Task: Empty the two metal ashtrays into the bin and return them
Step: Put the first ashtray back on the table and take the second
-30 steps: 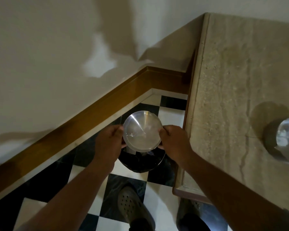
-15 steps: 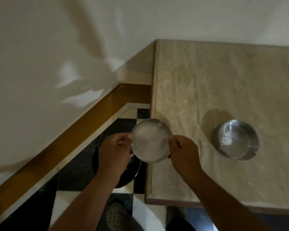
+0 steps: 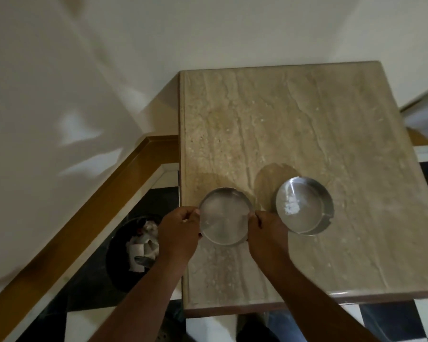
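A round metal ashtray (image 3: 224,217) is gripped by its rim between my left hand (image 3: 178,230) and my right hand (image 3: 267,230), just above the left part of the marble table (image 3: 294,134). Its inside looks bare and dull. The second metal ashtray (image 3: 304,206) stands on the table right beside my right hand, with a small white patch of ash in its bottom. The black bin (image 3: 134,250) sits on the floor left of the table, below my left forearm, holding crumpled white paper.
The table stands in a corner against cream walls with a wooden skirting board (image 3: 84,218) on the left. The floor is black-and-white checkered tile (image 3: 405,322). My shoes show near the bottom edge under the table's front.
Both hands carried the ashtray from above the bin rightward over the table's left edge. The view swung right, bringing the second ashtray and the whole tabletop into sight.
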Demonstrator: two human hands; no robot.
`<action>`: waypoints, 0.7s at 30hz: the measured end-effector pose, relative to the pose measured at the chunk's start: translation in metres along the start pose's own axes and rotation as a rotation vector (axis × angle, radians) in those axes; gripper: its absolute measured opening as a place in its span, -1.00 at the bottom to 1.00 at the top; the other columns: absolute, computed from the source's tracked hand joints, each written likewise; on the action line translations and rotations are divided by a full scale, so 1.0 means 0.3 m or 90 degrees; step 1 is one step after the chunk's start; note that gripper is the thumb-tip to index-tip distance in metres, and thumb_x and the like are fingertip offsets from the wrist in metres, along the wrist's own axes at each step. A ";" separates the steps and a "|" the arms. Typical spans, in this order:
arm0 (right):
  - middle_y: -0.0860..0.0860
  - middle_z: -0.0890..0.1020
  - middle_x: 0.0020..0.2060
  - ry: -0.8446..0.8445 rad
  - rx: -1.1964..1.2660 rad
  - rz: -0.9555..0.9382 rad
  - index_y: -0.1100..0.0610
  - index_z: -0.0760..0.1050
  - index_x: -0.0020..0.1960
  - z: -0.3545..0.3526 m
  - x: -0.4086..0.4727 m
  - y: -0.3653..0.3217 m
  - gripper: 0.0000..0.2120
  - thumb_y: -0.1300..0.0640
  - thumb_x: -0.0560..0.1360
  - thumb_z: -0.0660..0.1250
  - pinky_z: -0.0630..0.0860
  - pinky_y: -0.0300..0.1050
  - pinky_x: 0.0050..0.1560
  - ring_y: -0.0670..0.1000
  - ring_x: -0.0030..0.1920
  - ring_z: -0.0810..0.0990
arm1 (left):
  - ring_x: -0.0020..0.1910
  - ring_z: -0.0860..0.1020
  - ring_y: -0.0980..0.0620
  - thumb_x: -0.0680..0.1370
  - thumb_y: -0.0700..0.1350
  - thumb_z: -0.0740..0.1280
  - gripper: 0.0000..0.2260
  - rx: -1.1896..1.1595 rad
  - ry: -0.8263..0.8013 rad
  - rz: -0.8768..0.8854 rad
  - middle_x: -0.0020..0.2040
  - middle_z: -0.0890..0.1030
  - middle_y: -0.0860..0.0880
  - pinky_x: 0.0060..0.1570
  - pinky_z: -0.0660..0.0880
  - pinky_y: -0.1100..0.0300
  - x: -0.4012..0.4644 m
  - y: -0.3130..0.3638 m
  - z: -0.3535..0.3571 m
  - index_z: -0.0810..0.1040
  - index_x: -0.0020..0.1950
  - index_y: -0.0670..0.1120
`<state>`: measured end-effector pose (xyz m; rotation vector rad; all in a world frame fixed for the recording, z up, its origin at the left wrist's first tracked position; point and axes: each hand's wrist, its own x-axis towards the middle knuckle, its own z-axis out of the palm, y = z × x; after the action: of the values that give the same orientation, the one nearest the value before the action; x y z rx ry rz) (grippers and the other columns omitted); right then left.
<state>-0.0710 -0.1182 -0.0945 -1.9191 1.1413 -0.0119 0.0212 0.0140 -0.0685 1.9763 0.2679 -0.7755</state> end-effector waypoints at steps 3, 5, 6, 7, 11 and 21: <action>-0.09 0.33 -0.54 0.008 0.004 -0.013 -0.07 0.23 -0.47 0.010 0.003 0.007 -0.52 0.19 0.58 0.23 0.29 -0.13 -0.40 -0.10 -0.49 0.35 | -0.05 0.65 -0.05 0.63 -0.16 0.28 -0.73 -0.001 0.008 -0.007 -0.11 0.65 0.02 -0.02 0.66 -0.10 0.005 -0.005 0.006 0.58 -0.20 0.13; -0.06 0.39 -0.52 0.005 0.011 -0.013 -0.06 0.28 -0.45 0.012 0.001 0.014 -0.55 0.16 0.59 0.23 0.34 -0.14 -0.39 -0.08 -0.47 0.41 | -0.04 0.65 -0.06 0.63 -0.16 0.28 -0.73 -0.006 0.010 -0.012 -0.11 0.64 0.01 -0.01 0.66 -0.10 0.005 -0.004 0.008 0.59 -0.20 0.12; -0.06 0.42 -0.51 0.000 0.017 -0.008 -0.05 0.31 -0.44 0.009 -0.004 0.013 -0.58 0.14 0.59 0.23 0.35 -0.19 -0.41 -0.12 -0.47 0.43 | -0.04 0.64 -0.06 0.63 -0.16 0.28 -0.75 -0.006 0.012 -0.019 -0.10 0.64 0.00 0.00 0.66 -0.10 0.003 -0.001 0.009 0.59 -0.19 0.11; -0.07 0.44 -0.50 -0.006 0.030 0.002 -0.03 0.36 -0.43 -0.001 -0.013 0.008 -0.60 0.11 0.59 0.24 0.35 -0.30 -0.44 -0.14 -0.48 0.45 | -0.02 0.64 -0.07 0.63 -0.15 0.28 -0.77 -0.007 0.008 -0.032 -0.08 0.65 -0.03 0.00 0.65 -0.08 -0.003 0.002 0.010 0.59 -0.18 0.09; -0.03 0.59 -0.40 -0.045 0.061 0.051 0.09 0.56 -0.24 -0.049 -0.053 0.009 -0.73 -0.01 0.56 0.28 0.41 -0.37 -0.37 -0.16 -0.37 0.57 | 0.04 0.64 -0.11 0.63 -0.13 0.29 -0.87 0.001 -0.042 -0.107 0.01 0.65 -0.12 0.06 0.63 -0.07 -0.033 0.015 0.002 0.59 -0.09 0.01; 0.12 0.63 -0.36 0.029 0.105 0.207 0.14 0.56 -0.32 -0.292 -0.121 0.218 -0.61 -0.08 0.55 0.24 0.56 0.07 -0.16 0.12 -0.28 0.61 | -0.02 0.56 -0.05 0.53 0.01 0.21 -0.67 0.350 0.036 0.370 -0.02 0.64 -0.12 0.05 0.41 0.23 -0.168 0.129 0.167 0.61 0.08 -0.19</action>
<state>-0.1741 -0.1638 -0.0709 -1.5802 1.4263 0.0266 -0.0197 -0.0420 -0.0266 2.4126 -0.5265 -0.4326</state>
